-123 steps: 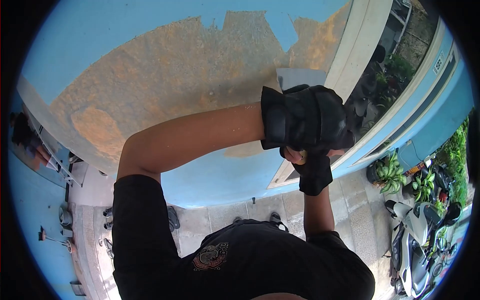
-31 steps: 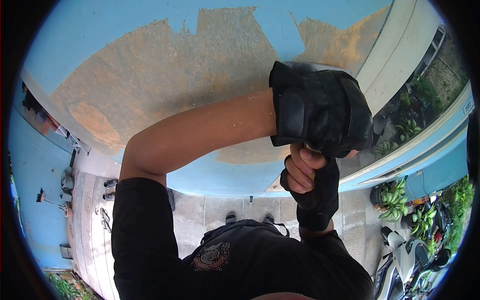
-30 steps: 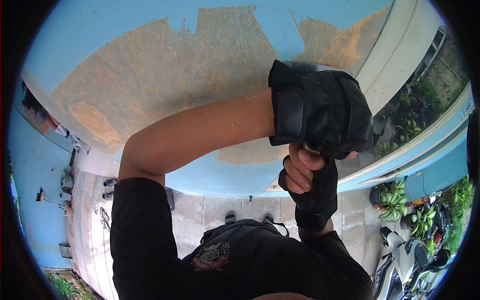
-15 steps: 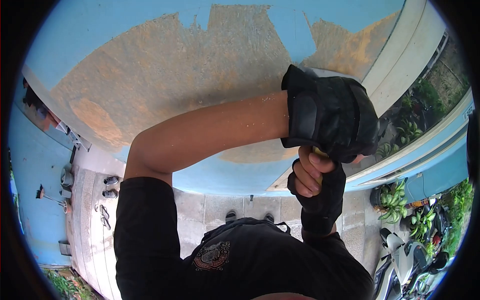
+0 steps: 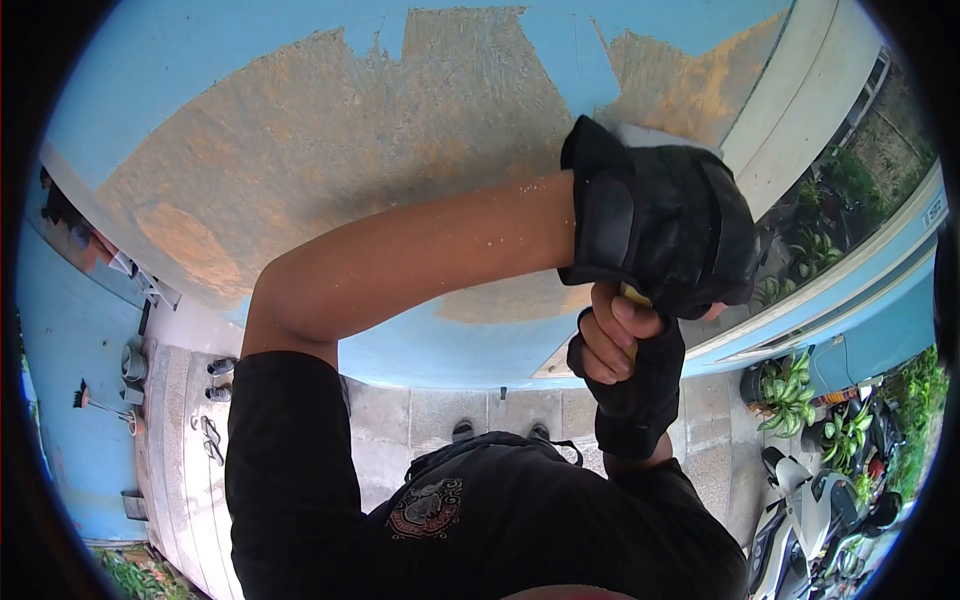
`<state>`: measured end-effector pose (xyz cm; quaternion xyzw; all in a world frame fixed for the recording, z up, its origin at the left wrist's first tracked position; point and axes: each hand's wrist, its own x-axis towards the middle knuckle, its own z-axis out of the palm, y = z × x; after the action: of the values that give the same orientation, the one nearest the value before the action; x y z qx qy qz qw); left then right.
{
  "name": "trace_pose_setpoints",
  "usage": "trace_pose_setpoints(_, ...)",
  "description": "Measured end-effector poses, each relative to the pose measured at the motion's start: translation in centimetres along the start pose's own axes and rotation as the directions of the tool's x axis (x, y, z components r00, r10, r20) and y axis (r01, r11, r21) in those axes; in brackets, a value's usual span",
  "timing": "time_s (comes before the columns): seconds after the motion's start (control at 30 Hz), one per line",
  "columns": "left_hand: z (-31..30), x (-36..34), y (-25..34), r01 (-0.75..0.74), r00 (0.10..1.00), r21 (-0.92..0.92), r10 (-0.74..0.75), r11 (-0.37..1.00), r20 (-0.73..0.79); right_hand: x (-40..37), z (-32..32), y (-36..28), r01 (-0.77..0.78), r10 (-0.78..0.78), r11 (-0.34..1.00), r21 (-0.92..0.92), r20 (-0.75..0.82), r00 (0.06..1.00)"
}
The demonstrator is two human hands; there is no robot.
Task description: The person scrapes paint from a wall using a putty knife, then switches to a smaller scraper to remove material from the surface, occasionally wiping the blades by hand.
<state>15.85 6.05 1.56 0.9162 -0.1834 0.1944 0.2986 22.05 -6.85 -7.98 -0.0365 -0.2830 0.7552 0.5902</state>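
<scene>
Both my hands wear black fingerless gloves and are together on a scraper with a yellow handle (image 5: 635, 297). Its pale flat blade (image 5: 665, 137) shows beyond my left glove, against the wall. My left hand (image 5: 665, 230) reaches across from the left and is wrapped over the upper part of the tool; its fingers are mostly hidden. Just below, my right hand (image 5: 618, 338) is closed around the handle. The wall (image 5: 440, 110) has a large bare grey-brown patch with ragged edges of blue paint (image 5: 240, 60). Pale specks lie on my left forearm.
A pale frame (image 5: 800, 90) and a window with reflected plants (image 5: 820, 220) stand right of the wall patch. Potted plants (image 5: 785, 390) and a parked motorbike (image 5: 805, 510) are at lower right. Shoes (image 5: 220, 380), sandals (image 5: 211, 440) and a broom (image 5: 95, 400) are on the left.
Both hands, still gripping the scraper, have shifted very slightly up and left in view. The wall and the surroundings have shifted a little too. The grip is unchanged.
</scene>
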Motion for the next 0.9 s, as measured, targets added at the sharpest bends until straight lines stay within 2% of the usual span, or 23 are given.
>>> trace_pose_setpoints(0.1, -0.3, 0.3, 0.4, 0.007, 1.000, 0.052, -0.008, 0.999, 0.010, 0.2, 0.6, -0.2, 0.004, -0.004, 1.000, -0.015, 0.002, 1.000)
trace_pose_setpoints(0.17, -0.4, 0.5, 0.6, 0.006, 1.000, 0.057, -0.007, 0.998, 0.017, 0.9, 1.9, -0.9, -0.023, 0.009, 0.997, -0.076, -0.183, 0.983)
trace_pose_setpoints(0.2, -0.4, 0.6, 0.7, 0.005, 1.000, 0.071, -0.007, 0.997, 0.020, 0.8, 1.5, -1.0, -0.024, 0.009, 0.997, -0.077, -0.191, 0.982)
trace_pose_setpoints(0.27, -0.7, 0.7, 1.6, 0.014, 0.999, 0.144, -0.020, 0.989, 0.040, 0.8, 0.5, -1.0, -0.105, 0.107, 0.989, -0.107, 0.006, 0.994)
trace_pose_setpoints(0.3, -0.9, 0.6, 2.6, 0.017, 0.998, 0.226, -0.031, 0.974, 0.059, 0.5, 0.7, -0.7, -0.111, 0.112, 0.988, -0.103, 0.004, 0.994)
trace_pose_setpoints(0.33, -1.2, 0.6, 3.7, 0.014, 0.995, 0.331, -0.045, 0.944, 0.085, -0.1, 1.0, -0.3, -0.094, 0.087, 0.989, -0.114, -0.072, 0.994)
trace_pose_setpoints(0.37, -1.5, 0.6, 4.4, 0.014, 0.993, 0.385, -0.058, 0.923, 0.103, -0.2, 1.3, -0.2, -0.074, 0.055, 0.989, -0.128, -0.141, 0.988)
trace_pose_setpoints(0.4, -1.7, 0.6, 4.8, 0.021, 0.991, 0.398, -0.073, 0.917, 0.116, 0.1, 1.3, -0.4, -0.069, 0.051, 0.989, -0.130, -0.135, 0.989)
trace_pose_setpoints(0.47, -1.0, 0.4, 3.1, 0.051, 0.992, 0.160, -0.068, 0.986, 0.106, 0.5, 1.3, -0.8, -0.071, 0.058, 0.976, -0.205, -0.068, 0.996)
trace_pose_setpoints(0.5, -0.2, 0.2, 1.5, 0.078, 0.994, -0.093, -0.069, 0.993, 0.090, 0.4, 1.2, -0.8, -0.072, 0.058, 0.976, -0.204, -0.074, 0.996)
trace_pose_setpoints(0.53, 0.5, -0.1, 0.0, 0.096, 0.994, -0.338, -0.076, 0.936, 0.074, 0.4, 0.9, -0.8, -0.084, 0.067, 0.977, -0.196, -0.091, 0.994)
trace_pose_setpoints(0.57, 0.7, -0.2, -0.3, 0.108, 0.994, -0.561, -0.087, 0.821, 0.065, 0.4, 0.6, -0.6, -0.093, 0.074, 0.978, -0.185, -0.105, 0.992)
trace_pose_setpoints(0.63, 0.9, -0.2, -0.8, 0.118, 0.993, -0.743, -0.100, 0.659, 0.070, -0.4, -0.1, -0.2, -0.107, 0.091, 0.981, -0.164, -0.102, 0.991)
trace_pose_setpoints(0.67, 0.2, -0.1, 0.8, 0.106, 0.994, -0.274, -0.092, 0.956, 0.061, -0.4, -0.3, -0.3, -0.127, 0.114, 0.980, -0.153, -0.093, 0.989)
trace_pose_setpoints(0.7, -0.2, 0.1, 1.6, 0.059, 0.995, 0.277, -0.077, 0.959, 0.056, 0.0, -0.1, -0.5, -0.120, 0.108, 0.980, -0.158, -0.083, 0.991)
trace_pose_setpoints(0.73, -0.1, 0.3, 0.9, 0.054, 0.996, 0.279, -0.073, 0.959, 0.059, 0.1, 0.3, -0.7, -0.119, 0.103, 0.983, -0.140, -0.115, 0.988)
trace_pose_setpoints(0.77, 0.0, 0.5, 0.2, 0.097, 0.995, -0.077, -0.094, 0.992, 0.045, 0.2, 0.4, -0.9, -0.118, 0.099, 0.986, -0.121, -0.149, 0.984)
trace_pose_setpoints(0.8, 0.3, 0.6, -0.6, 0.126, 0.992, -0.427, -0.120, 0.896, 0.040, 0.5, 0.2, -1.0, -0.116, 0.097, 0.986, -0.122, -0.152, 0.984)
trace_pose_setpoints(0.83, 0.7, 0.6, -1.2, 0.126, 0.992, -0.434, -0.120, 0.892, 0.040, 0.6, 0.0, -0.9, -0.111, 0.098, 0.987, -0.120, -0.107, 0.989)
trace_pose_setpoints(0.9, 0.7, 0.3, -0.7, 0.115, 0.992, -0.574, -0.118, 0.811, 0.031, 0.3, 0.0, -0.7, -0.110, 0.104, 0.988, -0.110, -0.060, 0.993)
